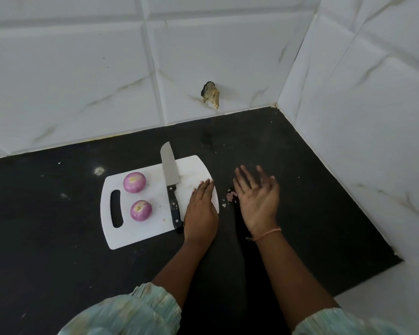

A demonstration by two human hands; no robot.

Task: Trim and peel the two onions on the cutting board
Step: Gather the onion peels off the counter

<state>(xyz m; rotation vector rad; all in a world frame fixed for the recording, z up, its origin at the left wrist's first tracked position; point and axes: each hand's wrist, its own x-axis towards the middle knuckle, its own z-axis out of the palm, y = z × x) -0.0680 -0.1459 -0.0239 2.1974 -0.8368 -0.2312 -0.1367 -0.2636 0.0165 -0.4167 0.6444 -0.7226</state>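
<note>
Both round purple peeled onions (134, 182) (141, 210) sit left of the left grip (200, 209), which lies flat and empty on the white plastic cutting board (141, 232), probably steadying it. The right grip (255, 193) hovers spread, holding nothing, over pale scraps (230, 196) on the black counter (58, 238).

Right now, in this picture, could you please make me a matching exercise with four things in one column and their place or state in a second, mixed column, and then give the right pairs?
Things:
1. knife
2. left hand
3. right hand
4. onion scraps

Places or states:
A. on the black counter, between the board and the open hand
B. flat, palm down, on the right edge of the cutting board
C. lying on the board, right of both onions, blade pointing to the wall
D. open, palm up, off the board

Pairs: 1-C, 2-B, 3-D, 4-A
</note>
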